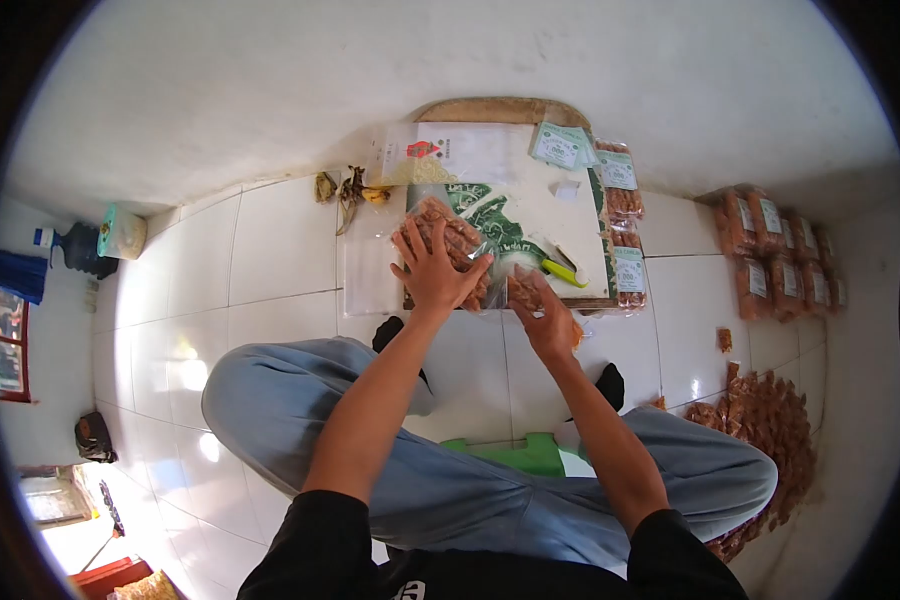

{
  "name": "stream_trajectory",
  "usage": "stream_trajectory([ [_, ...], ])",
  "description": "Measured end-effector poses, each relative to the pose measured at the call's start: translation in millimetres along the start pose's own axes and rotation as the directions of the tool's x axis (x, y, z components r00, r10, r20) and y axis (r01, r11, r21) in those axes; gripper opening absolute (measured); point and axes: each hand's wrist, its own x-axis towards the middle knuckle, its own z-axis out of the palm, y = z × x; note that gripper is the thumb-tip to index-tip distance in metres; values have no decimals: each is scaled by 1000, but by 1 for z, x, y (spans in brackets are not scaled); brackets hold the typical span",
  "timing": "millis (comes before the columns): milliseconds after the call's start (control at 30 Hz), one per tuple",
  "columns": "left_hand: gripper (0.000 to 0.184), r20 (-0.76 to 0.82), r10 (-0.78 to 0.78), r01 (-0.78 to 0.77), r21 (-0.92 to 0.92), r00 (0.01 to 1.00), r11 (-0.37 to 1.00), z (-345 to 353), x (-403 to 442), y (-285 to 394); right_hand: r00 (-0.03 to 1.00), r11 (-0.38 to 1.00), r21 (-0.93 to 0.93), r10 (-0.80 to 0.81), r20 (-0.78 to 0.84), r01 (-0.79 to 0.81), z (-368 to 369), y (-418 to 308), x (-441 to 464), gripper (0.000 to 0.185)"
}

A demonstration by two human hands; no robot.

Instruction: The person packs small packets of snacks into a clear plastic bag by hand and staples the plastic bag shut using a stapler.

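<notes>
Filled clear plastic bag [462,238] near the surface's [580,230] 7 o'clock is pressed by a spread left hand [433,272], small packet's [526,289] pinched in the right hand [550,325]; probably light, slippery, crushable, best edge-gripped tbh.

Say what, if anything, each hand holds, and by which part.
Right hand: small clear packet of brown pieces, by its near side. Left hand: spread on top of the larger clear bag, no grip visible.

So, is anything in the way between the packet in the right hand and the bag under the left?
No separate object visibly stands between packet and bag; whether the bag's clear film does, I can't tell. The green tool lies off to the right of both.
</notes>
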Motion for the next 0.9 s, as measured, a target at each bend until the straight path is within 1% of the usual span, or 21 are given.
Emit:
stream_trajectory([
  [33, 105, -6, 0, 0, 6, 1000, 1000, 0, 0, -1, 1000, 1000, 7, -3, -1, 3, 0, 2, 0, 65],
  [100, 105, -7, 4, -4, 21, 1000, 1000, 1, 1, 0, 993, 988, -138, -56, 99, 69, -2, 3, 3, 68],
  [133, 105, -8, 7, -6, 24, 1000, 1000, 0, 0, 0, 994, 989, -132, -61, 96, 73, -3, 2, 4, 68],
  [200, 105, -30, 23, -20, 77, 999, 997, -3, 0, 2, 985, 999, 26, 34, 168, -39, -7, -1, 5, 63],
  [300, 101, -54, 51, -42, 143, 997, 989, -2, 0, 6, 991, 997, 47, 58, 119, -64, -7, 2, 5, 64],
  [333, 93, -149, 201, -193, 64, 968, 979, 7, 3, 2, 992, 997, 60, 45, 121, -53, -5, 4, 5, 64],
  [367, 86, -251, 336, -347, 3, 908, 938, 15, 4, -2, 986, 987, 107, 103, 134, -117, -4, 6, 4, 64],
  [400, 86, -263, 333, -341, 16, 905, 940, 19, 4, -1, 976, 972, 153, 157, 151, -180, -2, 6, 4, 64],
  [433, 75, -215, 439, -468, -106, 872, 877, 22, 4, 3, 978, 972, 165, 144, 154, -169, -2, 3, 5, 64],
  [467, 65, -178, 545, -573, -232, 819, 786, 26, 2, 7, 966, 955, 197, 188, 175, -222, -4, 0, 6, 63],
  [500, 65, -186, 543, -574, -220, 819, 789, 22, -3, 14, 953, 935, 226, 231, 197, -273, -6, -5, 7, 62],
  [533, 56, -157, 530, -553, -231, 833, 801, 15, -12, 25, 979, 972, 161, 148, 143, -171, -9, -11, 8, 57],
  [567, 49, -127, 516, -531, -243, 847, 812, 8, -20, 36, 980, 972, 168, 139, 143, -162, -7, -9, 7, 57],
  [600, 49, -136, 516, -534, -235, 846, 812, 5, -25, 43, 977, 975, 144, 150, 151, -172, -6, -2, 5, 54],
  [667, 40, -256, 586, -632, -164, 769, 758, 3, -34, 53, 975, 976, 126, 155, 160, -176, -6, 3, 4, 52],
  [700, 40, -262, 584, -631, -152, 768, 761, 2, -37, 57, 968, 969, 129, 189, 163, -211, -6, 2, 5, 48],
  [767, 38, -9, 565, -548, -256, 825, 797, 4, -43, 63, 961, 960, 142, 216, 171, -241, -3, 2, 4, 45],
  [800, 34, -126, 569, -580, -272, 813, 768, 11, -47, 63, 966, 966, 129, 203, 160, -225, 0, 5, 5, 43],
  [833, 34, -130, 565, -578, -263, 815, 773, 14, -48, 65, 970, 971, 114, 192, 151, -210, 4, 12, 3, 41],
  [867, 31, -136, 556, -572, -207, 820, 794, 16, -49, 66, 983, 963, 220, 127, 132, -154, 14, 30, -2, 39],
  [900, 28, -140, 548, -564, -153, 825, 811, 14, -51, 67, 984, 962, 227, 122, 133, -150, 13, 23, 0, 39],
])
